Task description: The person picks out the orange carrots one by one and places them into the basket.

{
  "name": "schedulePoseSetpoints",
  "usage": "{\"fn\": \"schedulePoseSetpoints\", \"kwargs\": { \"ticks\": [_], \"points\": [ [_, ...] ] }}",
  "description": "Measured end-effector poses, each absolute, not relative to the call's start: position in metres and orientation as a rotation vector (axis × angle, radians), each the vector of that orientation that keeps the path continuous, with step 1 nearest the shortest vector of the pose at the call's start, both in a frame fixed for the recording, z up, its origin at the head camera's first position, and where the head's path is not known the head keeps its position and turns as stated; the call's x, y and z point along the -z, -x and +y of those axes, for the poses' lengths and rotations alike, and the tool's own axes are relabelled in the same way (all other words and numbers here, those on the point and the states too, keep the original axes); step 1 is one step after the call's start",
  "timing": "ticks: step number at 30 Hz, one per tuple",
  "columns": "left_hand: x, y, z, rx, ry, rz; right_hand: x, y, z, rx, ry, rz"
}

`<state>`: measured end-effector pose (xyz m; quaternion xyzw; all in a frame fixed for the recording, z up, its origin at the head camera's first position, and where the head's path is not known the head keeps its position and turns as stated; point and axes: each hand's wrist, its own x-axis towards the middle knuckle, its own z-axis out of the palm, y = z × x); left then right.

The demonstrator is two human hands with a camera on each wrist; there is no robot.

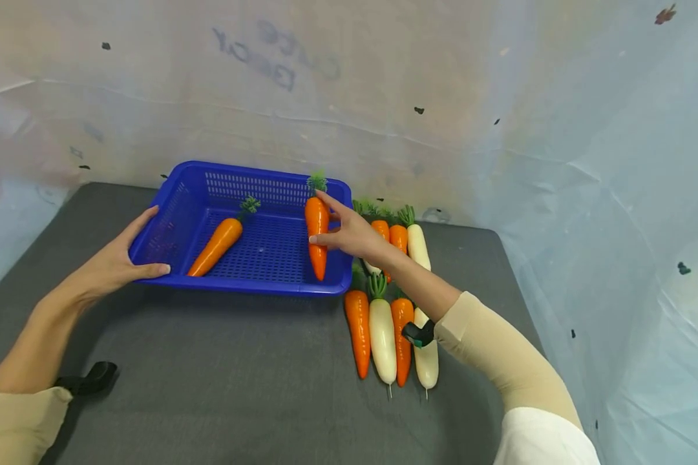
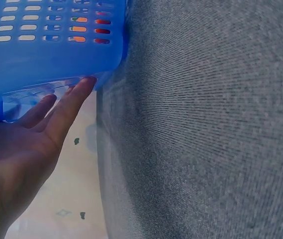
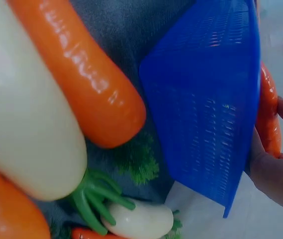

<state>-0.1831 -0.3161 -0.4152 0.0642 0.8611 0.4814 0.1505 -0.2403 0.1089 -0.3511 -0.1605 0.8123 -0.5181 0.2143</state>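
Note:
A blue plastic basket point(image 1: 256, 285) stands on the dark table in the head view. My left hand point(image 1: 113, 258) holds its near left corner, with the thumb at the front rim and the fingers at the left side. In the left wrist view, fingers point(image 2: 66, 114) lie against the basket's outside wall. Between thumb and fingers, my right hand point(image 1: 355, 232) pinches an orange carrot point(image 1: 317, 226) with a green top, over the basket's right end. Another carrot point(image 1: 216, 247) lies tilted inside the basket, towards the left.
Right of the basket lie two rows of carrots point(image 1: 357, 332) and white radishes point(image 1: 382, 342), partly under my right forearm. The grey cloth-covered table point(image 1: 238, 381) extends in front. Behind it hangs a pale plastic sheet point(image 1: 372, 97) with small dark marks.

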Motion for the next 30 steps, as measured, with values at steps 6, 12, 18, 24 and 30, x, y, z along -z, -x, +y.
{"fn": "schedulePoseSetpoints", "kwargs": {
  "ticks": [6,12,18,24,30],
  "points": [
    [0.416,0.183,-0.317,-1.378,-0.156,2.478,0.358,0.249,0.089,1.483,0.437,2.227],
    [0.417,0.182,-0.318,-1.370,-0.143,2.483,0.364,0.253,0.068,1.431,0.445,2.234],
    [0.417,0.183,-0.317,-1.354,-0.139,2.493,0.370,0.256,0.050,1.438,0.462,2.198],
    [0.418,0.181,-0.317,-1.363,-0.152,2.498,0.377,0.256,0.032,1.405,0.474,2.180],
    [0.417,0.182,-0.315,-1.347,-0.151,2.504,0.387,0.258,0.012,1.361,0.431,2.218]
  ]
}}
